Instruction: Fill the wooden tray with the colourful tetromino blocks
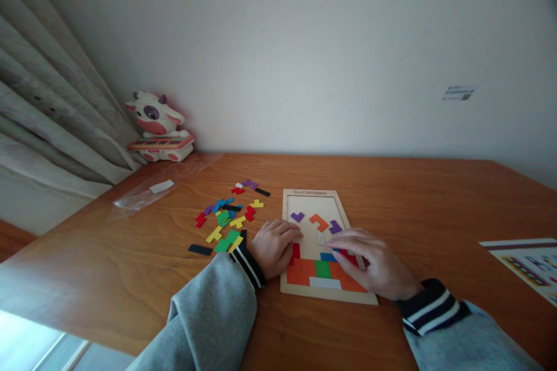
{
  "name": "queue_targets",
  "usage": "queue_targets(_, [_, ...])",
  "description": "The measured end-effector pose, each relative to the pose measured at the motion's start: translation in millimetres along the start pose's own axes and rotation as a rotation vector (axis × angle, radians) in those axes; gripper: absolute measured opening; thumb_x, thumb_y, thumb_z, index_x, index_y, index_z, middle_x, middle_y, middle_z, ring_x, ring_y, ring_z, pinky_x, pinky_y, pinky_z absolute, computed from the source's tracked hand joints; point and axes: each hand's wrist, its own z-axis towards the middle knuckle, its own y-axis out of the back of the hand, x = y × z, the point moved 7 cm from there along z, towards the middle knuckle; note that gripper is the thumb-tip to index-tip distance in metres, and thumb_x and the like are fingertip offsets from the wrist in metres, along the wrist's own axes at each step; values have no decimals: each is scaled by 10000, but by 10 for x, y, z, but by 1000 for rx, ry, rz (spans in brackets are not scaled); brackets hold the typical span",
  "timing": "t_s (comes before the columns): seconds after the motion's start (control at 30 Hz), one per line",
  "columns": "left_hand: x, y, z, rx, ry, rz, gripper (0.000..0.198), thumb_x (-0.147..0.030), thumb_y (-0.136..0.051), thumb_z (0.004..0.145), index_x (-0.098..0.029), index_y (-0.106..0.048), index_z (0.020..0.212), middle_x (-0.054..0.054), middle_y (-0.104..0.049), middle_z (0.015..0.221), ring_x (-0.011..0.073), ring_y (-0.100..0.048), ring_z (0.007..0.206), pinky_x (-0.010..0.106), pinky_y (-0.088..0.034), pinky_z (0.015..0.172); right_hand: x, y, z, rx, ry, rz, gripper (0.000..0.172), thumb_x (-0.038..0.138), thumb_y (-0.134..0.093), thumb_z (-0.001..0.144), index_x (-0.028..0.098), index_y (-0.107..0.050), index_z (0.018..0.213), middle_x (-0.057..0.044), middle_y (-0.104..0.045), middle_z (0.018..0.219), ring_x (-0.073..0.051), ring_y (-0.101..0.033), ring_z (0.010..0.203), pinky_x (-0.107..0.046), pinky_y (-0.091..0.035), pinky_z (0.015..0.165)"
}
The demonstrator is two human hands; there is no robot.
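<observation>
The board [328, 295] lies flat on the counter [413, 208], probably light, rigid wood, best held by its rim. At its left edge rests the left hand [273, 246], fingers loosely curled; over its right side, the right hand [374, 261] has thumb and fingers slightly parted. Whether either grasps a piece, I cannot tell. Loose pieces [238, 222] left of the board look thin and stiff, easiest pinched by their edges. Right of it, a printed sheet [533, 269] has blurred lettering. The board's far rim seems to begin "Wood"; beyond, the wall label [458, 93] is unreadable.

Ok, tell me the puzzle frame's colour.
Pale beige: the puzzle frame shows best in the head view.
</observation>
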Motion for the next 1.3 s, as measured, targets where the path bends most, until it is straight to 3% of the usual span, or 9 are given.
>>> queue_targets(0.17, [-10,21,10,-1,4,5,338,-103,-479,825,-196,-596,1128,63,-650,1212,234,-581,1086,391,-452,933,18,-77,4,43,-22,40,157,225,-586,910,256,-705,1007,-24,-747,954,-177,-681,935,-330,-552,893])
queue_targets(0.37, [-56,48,3,-24,15,25,325,-112,-492,823,-195,-606,1116,60,-661,1179,231,-590,1066,383,-468,923,-162,-3,-72,-91,-174,60,147,286,-553,933,239,-683,983,-39,-735,928,-173,-695,851,-286,-572,771])
queue_targets(0.47, [-7,114,16,-105,93,93,284,-164,-495,865,-197,-610,1122,72,-663,1153,233,-599,1027,382,-481,908,-207,37,-108,-127,-197,28,154,310,-553,933,235,-675,988,-38,-728,882,-177,-695,800,-283,-569,730])
queue_targets(0.57, [163,281,-3,-220,230,215,256,-181,-478,899,-199,-623,1109,77,-676,1120,236,-606,1007,382,-489,900,-214,56,-122,-149,-177,4,141,300,-560,931,241,-668,999,-29,-725,863,-173,-690,771,-280,-564,711])
queue_targets(0.67, [452,482,-97,-242,375,367,259,-164,-477,905,-195,-636,1108,85,-684,1134,254,-613,1027,396,-491,895,-212,65,-127,-169,-154,-9,135,285,-565,928,244,-660,1015,-26,-723,858,-171,-686,760,-283,-561,699])
queue_targets(0.8, [909,693,-334,-141,590,473,238,-204,-517,907,-202,-651,1103,91,-712,1083,281,-633,1040,398,-492,876,-208,63,-127,-166,-153,-14,137,290,-558,931,245,-660,1012,-31,-722,843,-179,-683,746,-293,-563,679])
queue_targets(0.9, [1125,757,-482,-61,697,492,228,-320,-535,921,-233,-669,1084,80,-732,1000,283,-664,978,383,-501,825,-200,67,-124,-161,-160,-12,142,302,-550,933,249,-666,997,-32,-725,842,-183,-687,745,-297,-565,681])
queue_targets(1.03, [1214,754,-545,-15,767,486,250,-365,-559,904,-276,-682,1103,65,-741,977,279,-687,930,364,-504,789,-192,93,-116,-180,-169,-18,141,305,-547,934,246,-664,987,-29,-721,838,-176,-684,737,-287,-561,671])
queue_targets(1.3, [1200,700,-501,-29,688,460,277,-280,-570,861,-229,-670,1114,58,-736,1017,265,-668,975,359,-505,848,-158,117,-87,-197,-158,-31,142,300,-537,938,237,-662,963,-24,-704,800,-167,-667,697,-281,-549,648])
